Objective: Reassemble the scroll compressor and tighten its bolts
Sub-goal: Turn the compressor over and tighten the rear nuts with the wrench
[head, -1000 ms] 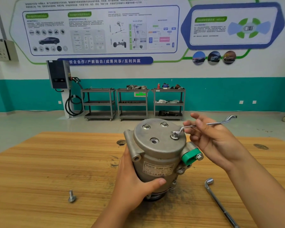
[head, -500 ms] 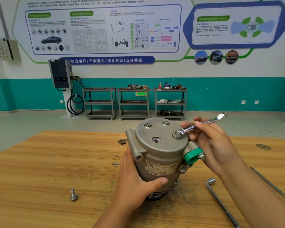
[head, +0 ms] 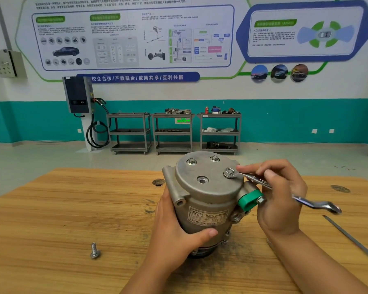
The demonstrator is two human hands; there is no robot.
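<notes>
The grey scroll compressor (head: 206, 194) stands upright on the wooden table (head: 62, 209), tilted a little toward me, with a green cap (head: 248, 200) on its right side. My left hand (head: 174, 232) grips its body from the left, thumb across the front under the label. My right hand (head: 282, 198) holds a silver ring wrench (head: 285, 192) whose ring sits over the right bolt (head: 229, 172) on the end cover. Two more bolts (head: 192, 161) sit at the cover's far edge. An empty hole (head: 202, 180) shows near the middle.
A loose bolt (head: 95, 250) stands on the table at the front left. A long metal bar (head: 353, 240) lies at the right edge. Three metal shelf carts (head: 172, 132) and a wall charger (head: 78, 96) are far behind, across the floor.
My right hand has swung the wrench handle clockwise, from pointing up and right to pointing down and right toward me. The compressor and left hand barely moved.
</notes>
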